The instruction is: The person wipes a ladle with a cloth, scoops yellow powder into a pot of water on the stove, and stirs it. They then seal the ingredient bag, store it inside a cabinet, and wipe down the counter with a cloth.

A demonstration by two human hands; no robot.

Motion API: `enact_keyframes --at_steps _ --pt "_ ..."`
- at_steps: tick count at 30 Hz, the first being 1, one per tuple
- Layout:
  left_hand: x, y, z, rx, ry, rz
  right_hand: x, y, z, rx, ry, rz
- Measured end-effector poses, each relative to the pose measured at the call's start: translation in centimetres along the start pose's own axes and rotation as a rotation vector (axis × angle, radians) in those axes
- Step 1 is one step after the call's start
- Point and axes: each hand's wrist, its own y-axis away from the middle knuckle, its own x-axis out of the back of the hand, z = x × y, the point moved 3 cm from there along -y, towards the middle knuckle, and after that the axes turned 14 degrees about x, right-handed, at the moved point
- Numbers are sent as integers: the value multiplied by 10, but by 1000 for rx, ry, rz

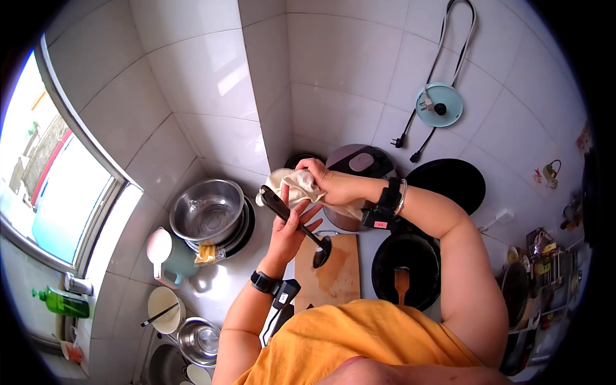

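My left hand (289,234) grips a black ladle (323,252) by its handle, with some fingers spread. The ladle's bowl points down and toward me, above a wooden cutting board (345,279) with a darker patch on it. My right hand (326,183) is closed on a pale cloth (300,187), just beyond the ladle's upper handle end. The cloth hangs bunched below the fingers and appears close to the handle; I cannot tell whether they touch. Behind my right forearm stands a rice cooker (356,160), partly hidden.
At right, a black wok (385,256) holds a wooden spatula (402,282); a dark round pan or lid (459,179) leans behind. Stacked metal bowls (206,212), a light-blue pitcher (179,256) and a sink (163,366) are at left. A cord reel (443,106) hangs on the wall.
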Motion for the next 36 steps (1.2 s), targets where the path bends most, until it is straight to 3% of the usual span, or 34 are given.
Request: enact_keyframes --at_steps 4,6,8,9,10,14,16,17,20,22,24,26,27,28,31,34,36 --pt "0 -4 -8 -31 0 18 2 -1 8 -220 -106 -176" --pt "6 -5 -12 -29 -28 32 5 0 8 -205 -163 -210" --pt "14 -11 -18 39 -278 151 5 -2 -3 -175 -156 -262" --pt "16 -16 -14 39 -184 278 4 -6 -8 -157 -74 -61" --pt "16 -16 -9 38 -60 278 5 -4 -18 -175 -57 -12" --pt "16 -15 -3 19 42 312 -8 8 -27 0 172 -4" --pt "15 -14 5 18 47 236 -2 13 -22 96 415 -259" --pt "14 -12 8 19 38 261 2 15 -16 24 270 -222" --pt "3 -11 16 47 77 175 29 19 -26 459 702 -246" --pt "2 -5 18 58 -29 140 68 14 -10 514 829 -136" --pt "9 5 16 40 -126 127 138 -1 -3 377 610 87" --pt "14 21 15 59 -194 204 214 -16 -6 161 418 272" --pt "19 30 13 69 -201 236 252 -25 -14 -46 405 339" --pt "24 36 11 72 -216 250 292 -30 -5 -29 283 424" --pt "31 55 9 83 -144 327 387 -45 -8 68 414 569" --pt "38 66 6 65 -134 409 436 -56 -17 295 133 851" --pt "41 69 5 44 -152 431 453 -55 -36 69 221 916"
